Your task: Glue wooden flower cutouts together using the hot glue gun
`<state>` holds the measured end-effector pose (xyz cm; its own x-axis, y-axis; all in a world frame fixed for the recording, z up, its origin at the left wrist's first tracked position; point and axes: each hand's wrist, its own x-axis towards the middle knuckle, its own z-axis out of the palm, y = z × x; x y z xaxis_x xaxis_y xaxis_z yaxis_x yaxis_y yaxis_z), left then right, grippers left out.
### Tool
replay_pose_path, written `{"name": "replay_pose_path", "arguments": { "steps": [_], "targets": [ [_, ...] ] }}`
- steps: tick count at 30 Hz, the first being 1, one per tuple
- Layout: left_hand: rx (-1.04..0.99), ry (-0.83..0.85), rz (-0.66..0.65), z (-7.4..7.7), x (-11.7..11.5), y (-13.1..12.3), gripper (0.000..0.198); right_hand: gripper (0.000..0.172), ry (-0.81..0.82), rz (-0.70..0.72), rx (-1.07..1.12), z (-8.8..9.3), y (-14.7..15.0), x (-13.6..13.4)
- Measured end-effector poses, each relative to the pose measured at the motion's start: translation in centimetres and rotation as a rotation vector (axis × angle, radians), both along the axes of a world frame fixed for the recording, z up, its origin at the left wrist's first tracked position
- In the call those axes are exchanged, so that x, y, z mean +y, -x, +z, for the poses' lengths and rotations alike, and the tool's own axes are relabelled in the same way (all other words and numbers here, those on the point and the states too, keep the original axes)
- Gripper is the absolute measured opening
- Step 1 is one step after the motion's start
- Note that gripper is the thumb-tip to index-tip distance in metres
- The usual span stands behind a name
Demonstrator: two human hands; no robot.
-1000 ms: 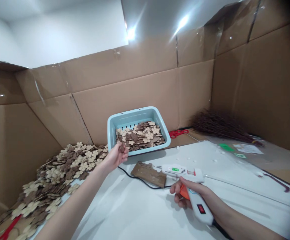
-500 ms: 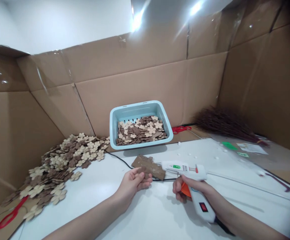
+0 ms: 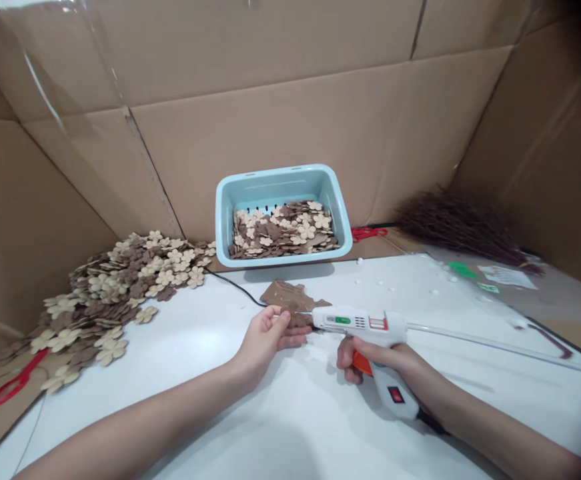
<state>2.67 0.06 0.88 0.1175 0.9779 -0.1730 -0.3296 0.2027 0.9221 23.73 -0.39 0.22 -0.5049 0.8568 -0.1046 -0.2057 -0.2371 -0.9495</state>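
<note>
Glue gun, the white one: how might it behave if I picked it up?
The glue gun looks hard-cased, so it would probably feel stiff. The long clear rod jutting from its back likely makes it awkward to turn. Its angled handle should keep it from rolling.

White desk (image 3: 250, 427), brown border along back and sides. Heap of brown and cream flowers (image 3: 135, 273) well left of left grip (image 3: 264, 341), spilling onto border; red handle (image 3: 19, 385) by its near end. Brown scrap (image 3: 283, 293) lying just beyond left grip; black cord (image 3: 235, 284) runs from beside scrap back between heap and blue basket (image 3: 290, 259). Basket sits farther beyond left grip, at back edge; red scissors (image 3: 369, 233) beside it. White bits (image 3: 391, 289) scattered beyond right grip (image 3: 406, 360). Off to its right: dark twig (image 3: 550, 339), twig bundle (image 3: 460, 223), green card (image 3: 463, 269), paper (image 3: 507, 276).
</note>
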Motion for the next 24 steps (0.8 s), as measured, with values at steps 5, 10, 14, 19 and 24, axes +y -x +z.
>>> {"name": "replay_pose_path", "arguments": {
  "steps": [5,10,14,19,24],
  "targets": [
    [0.001,-0.003,-0.006,-0.06,0.0,-0.01,0.026,0.038,0.038,-0.005,-0.035,0.26,0.02,-0.07],
    [0.006,-0.017,-0.016,-0.19,-0.02,0.11,0.032,0.038,0.06,-0.018,-0.058,0.65,-0.08,-0.34],
    [0.006,-0.04,-0.018,-0.22,-0.06,0.16,0.034,0.038,0.056,-0.006,-0.066,0.57,-0.11,-0.26],
    [0.001,-0.066,-0.017,-0.21,-0.13,0.11,0.034,0.038,0.04,-0.009,-0.062,0.23,-0.06,-0.08],
    [0.011,-0.088,0.03,-0.5,-0.14,0.13,0.035,0.038,0.019,-0.011,-0.072,0.27,-0.15,-0.11]
  ]
}}
